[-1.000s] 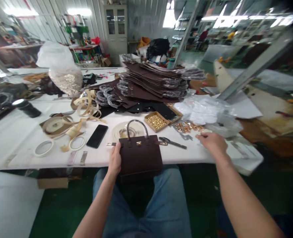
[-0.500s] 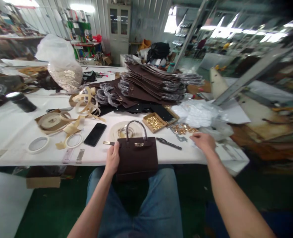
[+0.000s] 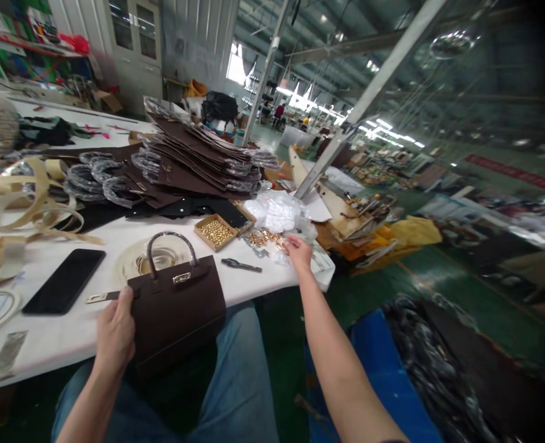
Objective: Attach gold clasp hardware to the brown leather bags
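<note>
A dark brown handbag (image 3: 180, 311) with a curved handle and a gold clasp stands on my lap against the white table (image 3: 69, 335) edge. My left hand (image 3: 115, 329) grips its left side, fingers closed on it. Far out to the right, my right hand (image 3: 297, 251) rests on the table among small gold metal fittings (image 3: 265, 239), fingers curled over them; what it holds is hidden. Black scissors (image 3: 241, 265) lie between the bag and that hand.
An open box of gold studs (image 3: 214, 231) sits behind the bag. A black phone (image 3: 64, 289) and tape rolls lie at the left. Stacked brown leather panels in plastic (image 3: 198, 157) fill the back. Clear plastic bags (image 3: 279, 212) lie near the right corner.
The view has swung to the right, so the table now sits at the left. My right hand stayed among the gold fittings. My left hand still grips the bag.
</note>
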### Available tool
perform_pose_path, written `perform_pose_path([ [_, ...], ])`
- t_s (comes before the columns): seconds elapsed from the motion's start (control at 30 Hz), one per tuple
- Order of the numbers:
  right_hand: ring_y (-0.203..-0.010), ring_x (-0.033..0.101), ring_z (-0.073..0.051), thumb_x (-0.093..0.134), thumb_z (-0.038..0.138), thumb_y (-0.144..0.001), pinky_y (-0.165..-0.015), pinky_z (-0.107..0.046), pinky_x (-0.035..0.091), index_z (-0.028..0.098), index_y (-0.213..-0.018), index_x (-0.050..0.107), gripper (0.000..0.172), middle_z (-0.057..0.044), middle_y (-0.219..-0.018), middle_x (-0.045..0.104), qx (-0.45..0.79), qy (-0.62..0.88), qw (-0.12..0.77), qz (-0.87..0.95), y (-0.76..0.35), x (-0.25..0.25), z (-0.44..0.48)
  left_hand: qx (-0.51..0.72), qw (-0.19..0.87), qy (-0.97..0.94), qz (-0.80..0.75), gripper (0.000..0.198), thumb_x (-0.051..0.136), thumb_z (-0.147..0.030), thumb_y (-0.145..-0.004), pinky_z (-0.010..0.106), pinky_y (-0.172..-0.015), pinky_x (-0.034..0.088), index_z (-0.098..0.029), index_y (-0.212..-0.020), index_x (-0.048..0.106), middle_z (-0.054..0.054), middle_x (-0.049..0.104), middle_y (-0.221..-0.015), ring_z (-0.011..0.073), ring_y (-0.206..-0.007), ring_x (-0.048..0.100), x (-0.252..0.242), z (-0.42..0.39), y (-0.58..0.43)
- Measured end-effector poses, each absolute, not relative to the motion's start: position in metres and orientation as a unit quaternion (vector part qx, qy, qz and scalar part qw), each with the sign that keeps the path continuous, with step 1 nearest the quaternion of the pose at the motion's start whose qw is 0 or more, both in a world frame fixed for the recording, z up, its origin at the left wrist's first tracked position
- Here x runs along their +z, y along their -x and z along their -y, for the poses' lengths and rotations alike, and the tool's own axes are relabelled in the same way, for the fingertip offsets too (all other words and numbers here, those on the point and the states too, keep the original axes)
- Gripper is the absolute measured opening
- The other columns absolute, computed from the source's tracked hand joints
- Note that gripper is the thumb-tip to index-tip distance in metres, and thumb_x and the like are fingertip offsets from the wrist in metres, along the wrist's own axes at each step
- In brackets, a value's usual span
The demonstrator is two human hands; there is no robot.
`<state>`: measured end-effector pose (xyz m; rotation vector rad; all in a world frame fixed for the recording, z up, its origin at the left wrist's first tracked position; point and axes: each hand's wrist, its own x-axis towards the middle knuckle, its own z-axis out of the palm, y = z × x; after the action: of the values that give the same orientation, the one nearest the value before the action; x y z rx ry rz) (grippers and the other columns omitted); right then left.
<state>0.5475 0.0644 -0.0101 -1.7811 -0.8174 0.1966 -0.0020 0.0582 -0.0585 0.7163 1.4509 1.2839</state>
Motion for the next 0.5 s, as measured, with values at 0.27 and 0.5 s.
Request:
perform_pose_path([
  [0.27,-0.104,0.083,-0.025,0.106,0.051,-0.078,-0.1,-0.043,0.073,0.021,-0.11,0.088,0.047,-0.013,-0.135,0.085,0.318,0.56,0.675,0.361,-0.401,0.013,-0.03,0.563,0.547,-0.315,-0.534,0.066,0.079,-0.082,-0.09,0.028,-0.062,0.05,-0.017,-0.084,0.073,0.004,0.073,-0.074,0.0189,-0.068,0.062,-0.068,-0.065,-0.001],
  [0.5,-0.093,0.084,-0.025,0.083,0.052,-0.107,-0.085,-0.039,0.073,0.026,-0.127,0.088,0.034,-0.009,-0.109,0.086,0.462,0.447,0.526,0.556,-0.202,0.02,-0.018,0.553,0.598,-0.34,-0.47,0.062,0.076,-0.078,-0.097,0.028,-0.066,0.052,-0.016,-0.09,0.078,0.008,0.079,-0.085,0.0196,-0.073,0.066,-0.059,-0.058,0.008],
])
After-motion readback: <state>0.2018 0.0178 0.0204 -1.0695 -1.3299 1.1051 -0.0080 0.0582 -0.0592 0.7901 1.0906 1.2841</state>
